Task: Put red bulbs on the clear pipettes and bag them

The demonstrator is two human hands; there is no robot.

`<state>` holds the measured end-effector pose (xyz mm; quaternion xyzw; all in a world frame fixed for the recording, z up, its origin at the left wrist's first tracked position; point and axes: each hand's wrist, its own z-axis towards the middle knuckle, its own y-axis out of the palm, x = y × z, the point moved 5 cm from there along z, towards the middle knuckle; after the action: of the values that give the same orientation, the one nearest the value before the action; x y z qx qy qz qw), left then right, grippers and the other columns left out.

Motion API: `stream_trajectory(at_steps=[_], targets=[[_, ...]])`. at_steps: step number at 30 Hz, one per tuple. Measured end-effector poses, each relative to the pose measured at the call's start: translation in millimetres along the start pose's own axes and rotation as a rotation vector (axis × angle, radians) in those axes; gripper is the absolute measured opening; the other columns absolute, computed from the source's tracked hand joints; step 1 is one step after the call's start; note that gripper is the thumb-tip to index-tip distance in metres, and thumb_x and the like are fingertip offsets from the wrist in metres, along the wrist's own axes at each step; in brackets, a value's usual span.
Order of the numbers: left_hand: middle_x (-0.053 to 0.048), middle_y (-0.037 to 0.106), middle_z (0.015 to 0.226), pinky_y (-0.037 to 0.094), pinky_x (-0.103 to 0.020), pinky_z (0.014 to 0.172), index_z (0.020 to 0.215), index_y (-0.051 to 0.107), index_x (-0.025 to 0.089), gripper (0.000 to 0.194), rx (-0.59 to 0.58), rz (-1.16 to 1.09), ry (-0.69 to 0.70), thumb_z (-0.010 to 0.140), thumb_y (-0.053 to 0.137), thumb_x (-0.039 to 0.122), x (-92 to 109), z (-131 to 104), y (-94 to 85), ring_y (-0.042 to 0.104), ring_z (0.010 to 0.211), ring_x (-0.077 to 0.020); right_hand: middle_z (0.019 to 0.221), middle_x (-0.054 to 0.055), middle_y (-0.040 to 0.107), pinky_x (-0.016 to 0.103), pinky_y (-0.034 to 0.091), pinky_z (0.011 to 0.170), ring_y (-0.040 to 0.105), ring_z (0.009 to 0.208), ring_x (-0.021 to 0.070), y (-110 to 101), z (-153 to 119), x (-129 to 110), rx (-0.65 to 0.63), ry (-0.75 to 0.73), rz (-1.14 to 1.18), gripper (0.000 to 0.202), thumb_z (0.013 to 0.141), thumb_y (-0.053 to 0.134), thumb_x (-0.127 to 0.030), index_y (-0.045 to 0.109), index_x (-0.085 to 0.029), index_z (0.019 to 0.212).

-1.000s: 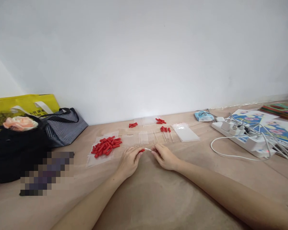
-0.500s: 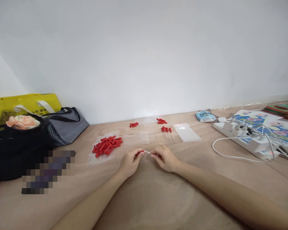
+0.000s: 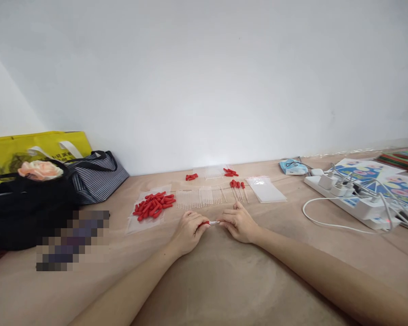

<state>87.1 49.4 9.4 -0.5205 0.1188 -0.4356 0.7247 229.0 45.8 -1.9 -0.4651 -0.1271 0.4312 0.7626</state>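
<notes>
My left hand (image 3: 189,232) is closed around a red rubber dropper bulb (image 3: 205,222), mostly covered by the fingers. My right hand (image 3: 238,223) pinches a clear glass dropper tube (image 3: 214,222), whose left end meets the bulb. How deep the tube sits in it I cannot tell. Beyond my hands lies a row of glass tubes (image 3: 199,198). To its left, a heap of red bulbs (image 3: 153,206) rests on clear plastic bags (image 3: 136,225). Several droppers with red bulbs fitted (image 3: 238,185) lie right of the row.
White zip bags (image 3: 265,189) lie right of the droppers. Smaller groups of red bulbs (image 3: 191,177) are near the wall. A power strip (image 3: 353,201) with cables, a blue mask (image 3: 293,166) and printed sheets (image 3: 387,181) occupy the right. Bags (image 3: 98,179) stand at left.
Both hands, with the bulb and tube between them, have come slightly nearer and to the right in view. The tube now lies more level. The camera has shifted a little.
</notes>
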Motion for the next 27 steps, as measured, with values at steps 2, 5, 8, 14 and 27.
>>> stream_trajectory(at_steps=[2,5,8,14,27], targets=[[-0.002,0.062,0.070,0.035,-0.032,0.073,0.076,0.056,0.017,0.023,0.002,0.004,0.003,0.086,0.037,0.026,0.4,0.1,0.1,0.052,0.066,-0.0147,0.073,0.001,0.061,0.030,0.022,0.066,0.049,0.064,0.0113,0.1,-0.3,-1.1,0.004,0.001,-0.009,0.018,0.083,0.041,-0.017,0.058,-0.018,0.087],[-0.002,0.061,0.068,0.035,-0.032,0.072,0.075,0.056,0.017,0.024,0.001,0.008,0.018,0.086,0.037,0.027,2.0,0.1,0.0,0.051,0.064,-0.0147,0.074,0.002,0.061,0.030,0.022,0.066,0.050,0.064,0.0114,0.5,0.0,-3.0,0.002,0.000,-0.020,0.018,0.083,0.040,-0.016,0.058,-0.018,0.087],[-0.002,0.060,0.067,0.036,-0.032,0.073,0.074,0.055,0.017,0.023,-0.009,0.011,0.040,0.086,0.037,0.027,4.3,0.4,0.5,0.051,0.063,-0.0147,0.074,0.002,0.061,0.030,0.022,0.066,0.050,0.066,0.0122,0.8,0.5,-3.8,-0.011,0.000,-0.011,0.017,0.083,0.040,-0.016,0.057,-0.018,0.084],[-0.002,0.059,0.068,0.037,-0.033,0.074,0.073,0.054,0.017,0.021,-0.021,0.001,0.087,0.085,0.038,0.025,7.1,0.2,2.1,0.052,0.065,-0.0149,0.075,0.003,0.062,0.029,0.024,0.065,0.051,0.067,0.0126,1.5,1.4,-3.7,-0.027,0.007,0.051,0.017,0.083,0.038,-0.017,0.056,-0.018,0.082],[-0.002,0.058,0.066,0.036,-0.033,0.074,0.072,0.055,0.017,0.023,-0.019,0.024,0.095,0.086,0.037,0.024,7.8,-0.4,1.8,0.050,0.066,-0.0151,0.071,0.002,0.062,0.028,0.025,0.066,0.052,0.066,0.0127,7.8,8.8,-7.8,-0.045,0.013,0.090,0.018,0.083,0.039,-0.018,0.056,-0.017,0.080]])
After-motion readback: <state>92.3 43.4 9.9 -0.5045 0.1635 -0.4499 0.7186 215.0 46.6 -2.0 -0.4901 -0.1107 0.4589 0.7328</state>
